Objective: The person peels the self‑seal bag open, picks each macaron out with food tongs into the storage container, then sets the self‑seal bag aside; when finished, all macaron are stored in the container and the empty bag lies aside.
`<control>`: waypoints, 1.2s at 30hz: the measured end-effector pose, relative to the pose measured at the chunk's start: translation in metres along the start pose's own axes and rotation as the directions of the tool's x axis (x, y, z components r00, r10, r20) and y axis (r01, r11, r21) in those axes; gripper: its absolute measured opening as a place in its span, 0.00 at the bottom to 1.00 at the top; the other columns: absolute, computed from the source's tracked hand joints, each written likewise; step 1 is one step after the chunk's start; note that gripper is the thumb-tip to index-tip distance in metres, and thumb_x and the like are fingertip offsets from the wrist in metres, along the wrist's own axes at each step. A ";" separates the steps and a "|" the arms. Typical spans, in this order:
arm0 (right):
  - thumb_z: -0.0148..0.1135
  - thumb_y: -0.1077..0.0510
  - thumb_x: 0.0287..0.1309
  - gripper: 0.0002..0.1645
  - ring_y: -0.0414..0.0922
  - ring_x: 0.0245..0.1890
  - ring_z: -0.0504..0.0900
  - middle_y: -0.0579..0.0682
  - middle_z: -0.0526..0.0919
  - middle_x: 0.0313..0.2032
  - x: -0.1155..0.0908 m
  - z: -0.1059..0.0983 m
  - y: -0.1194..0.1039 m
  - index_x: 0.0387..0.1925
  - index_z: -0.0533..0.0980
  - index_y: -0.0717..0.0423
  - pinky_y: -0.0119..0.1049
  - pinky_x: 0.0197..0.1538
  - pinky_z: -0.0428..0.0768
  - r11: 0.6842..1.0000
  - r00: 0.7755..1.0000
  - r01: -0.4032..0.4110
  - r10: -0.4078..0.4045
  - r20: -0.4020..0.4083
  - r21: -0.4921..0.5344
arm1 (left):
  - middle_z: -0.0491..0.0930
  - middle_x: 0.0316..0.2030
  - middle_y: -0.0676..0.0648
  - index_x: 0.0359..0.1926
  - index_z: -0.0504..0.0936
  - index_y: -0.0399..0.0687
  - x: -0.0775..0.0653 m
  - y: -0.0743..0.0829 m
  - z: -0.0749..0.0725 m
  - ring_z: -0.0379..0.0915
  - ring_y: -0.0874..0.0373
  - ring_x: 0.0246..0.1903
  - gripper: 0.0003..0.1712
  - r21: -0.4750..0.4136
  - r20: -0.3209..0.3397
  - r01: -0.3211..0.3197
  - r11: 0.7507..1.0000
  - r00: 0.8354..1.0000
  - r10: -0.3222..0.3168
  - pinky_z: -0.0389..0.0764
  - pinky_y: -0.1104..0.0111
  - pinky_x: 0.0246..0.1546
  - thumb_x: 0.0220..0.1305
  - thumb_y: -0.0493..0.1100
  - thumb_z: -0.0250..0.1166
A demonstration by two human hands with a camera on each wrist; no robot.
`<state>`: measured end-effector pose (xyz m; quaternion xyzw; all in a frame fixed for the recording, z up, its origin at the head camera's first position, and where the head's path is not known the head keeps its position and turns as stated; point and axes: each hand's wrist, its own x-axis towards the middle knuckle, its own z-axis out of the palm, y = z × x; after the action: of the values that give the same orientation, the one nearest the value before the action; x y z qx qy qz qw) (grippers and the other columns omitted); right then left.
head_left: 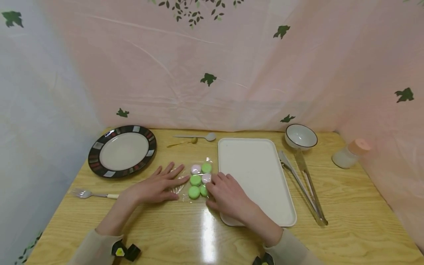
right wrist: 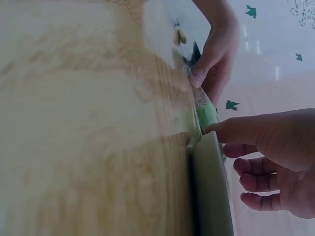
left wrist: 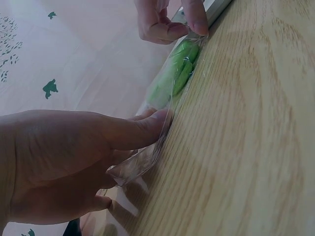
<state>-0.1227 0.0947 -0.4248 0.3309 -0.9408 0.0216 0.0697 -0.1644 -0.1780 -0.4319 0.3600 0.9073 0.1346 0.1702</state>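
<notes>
Tabletop (head_left: 165,228) holds one clear bag (head_left: 201,174) | four green discs (head_left: 194,192) | two pale pink discs (head_left: 196,169) | one plate (head_left: 124,151) | one fork (head_left: 87,194) | two spoons (head_left: 210,137) | one tray (head_left: 251,180) | one bowl (head_left: 301,136) | one pair of tongs (head_left: 302,163) | one lidded jar (head_left: 345,157)

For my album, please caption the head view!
Left hand and right hand touch a clear plastic packet of round green and lilac discs beside a rectangular white tray.

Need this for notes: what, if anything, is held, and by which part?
The left hand rests spread on the left end of the bag; whether the right hand pinches its right end is unclear.
</notes>
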 end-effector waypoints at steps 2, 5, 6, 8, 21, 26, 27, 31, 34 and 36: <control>0.64 0.45 0.49 0.12 0.43 0.33 0.68 0.42 0.71 0.29 0.000 -0.001 0.000 0.23 0.70 0.44 0.34 0.35 0.65 1.000 1.000 0.000 0.000 -0.006 0.001 | 0.39 0.75 0.47 0.71 0.54 0.69 0.000 0.000 0.000 0.30 0.38 0.73 0.36 -0.003 -0.001 -0.002 1.000 1.000 0.002 0.39 0.38 0.69 0.65 0.60 0.55; 0.63 0.47 0.51 0.09 0.43 0.33 0.69 0.42 0.73 0.30 0.000 -0.003 0.001 0.24 0.73 0.44 0.35 0.36 0.67 1.000 1.000 0.000 0.000 -0.004 0.016 | 0.39 0.75 0.46 0.71 0.54 0.68 0.000 -0.001 0.000 0.31 0.37 0.73 0.36 0.004 -0.008 -0.011 1.000 1.000 0.011 0.40 0.37 0.68 0.65 0.60 0.55; 0.63 0.48 0.52 0.08 0.43 0.33 0.70 0.42 0.73 0.31 -0.001 -0.003 0.002 0.24 0.74 0.44 0.35 0.36 0.67 1.000 1.000 0.000 0.000 0.001 0.032 | 0.39 0.75 0.47 0.71 0.54 0.69 0.000 -0.001 0.000 0.31 0.38 0.73 0.36 0.005 -0.007 -0.010 1.000 1.000 0.010 0.40 0.37 0.68 0.65 0.60 0.55; 0.62 0.48 0.53 0.07 0.42 0.34 0.70 0.41 0.73 0.32 0.000 -0.005 0.002 0.25 0.75 0.43 0.35 0.37 0.68 0.997 1.000 -0.001 -0.001 0.020 0.074 | 0.39 0.75 0.47 0.71 0.54 0.69 0.000 -0.002 0.001 0.31 0.38 0.73 0.36 0.006 -0.010 -0.012 1.000 1.000 0.012 0.40 0.37 0.68 0.65 0.60 0.55; 0.63 0.55 0.52 0.08 0.36 0.28 0.68 0.36 0.69 0.23 0.002 -0.010 0.017 0.21 0.77 0.40 0.28 0.31 0.67 0.958 0.997 -0.023 0.001 0.076 0.286 | 0.39 0.75 0.47 0.71 0.54 0.68 -0.001 -0.002 0.001 0.30 0.38 0.73 0.36 0.007 -0.008 -0.009 1.000 1.000 0.009 0.40 0.38 0.69 0.65 0.60 0.55; 0.63 0.54 0.53 0.07 0.36 0.27 0.67 0.36 0.69 0.23 0.003 -0.009 0.021 0.22 0.78 0.39 0.27 0.30 0.65 0.953 0.995 -0.043 0.012 0.103 0.301 | 0.39 0.75 0.45 0.71 0.55 0.65 0.001 -0.001 0.000 0.31 0.36 0.73 0.36 0.012 -0.008 -0.018 1.000 1.000 0.018 0.40 0.37 0.68 0.65 0.59 0.56; 0.63 0.53 0.54 0.07 0.36 0.27 0.67 0.36 0.69 0.23 0.004 -0.010 0.021 0.22 0.78 0.39 0.27 0.30 0.66 0.951 0.994 -0.050 0.017 0.109 0.305 | 0.39 0.75 0.45 0.71 0.55 0.65 0.001 -0.001 0.000 0.31 0.37 0.73 0.36 0.010 -0.005 -0.014 1.000 1.000 0.014 0.40 0.37 0.68 0.65 0.59 0.56; 0.65 0.46 0.54 0.08 0.36 0.28 0.68 0.36 0.70 0.24 0.008 -0.009 0.020 0.23 0.77 0.39 0.28 0.30 0.66 0.945 0.992 -0.069 0.030 0.126 0.318 | 0.39 0.75 0.45 0.71 0.55 0.65 0.001 0.000 -0.002 0.31 0.36 0.73 0.36 0.002 -0.005 -0.011 1.000 1.000 0.011 0.39 0.37 0.68 0.65 0.58 0.56; 0.65 0.46 0.54 0.09 0.36 0.28 0.67 0.37 0.70 0.23 0.012 -0.010 0.019 0.22 0.76 0.39 0.28 0.30 0.66 0.946 0.992 -0.066 0.027 0.126 0.316 | 0.39 0.75 0.45 0.71 0.55 0.66 0.001 0.000 -0.002 0.30 0.37 0.73 0.36 -0.002 -0.001 -0.009 1.000 1.000 0.009 0.39 0.37 0.68 0.65 0.58 0.56; 0.64 0.49 0.54 0.09 0.37 0.27 0.67 0.37 0.69 0.23 0.014 -0.010 0.019 0.21 0.75 0.39 0.28 0.29 0.65 0.950 0.992 -0.056 0.019 0.125 0.307 | 0.39 0.75 0.45 0.71 0.55 0.66 0.001 0.000 -0.001 0.31 0.37 0.73 0.36 0.001 0.001 -0.011 1.000 1.000 0.011 0.39 0.37 0.68 0.65 0.59 0.56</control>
<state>-0.1442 0.1016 -0.4129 0.3205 -0.9344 0.1502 -0.0403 -0.1654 -0.1772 -0.4314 0.3650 0.9054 0.1350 0.1697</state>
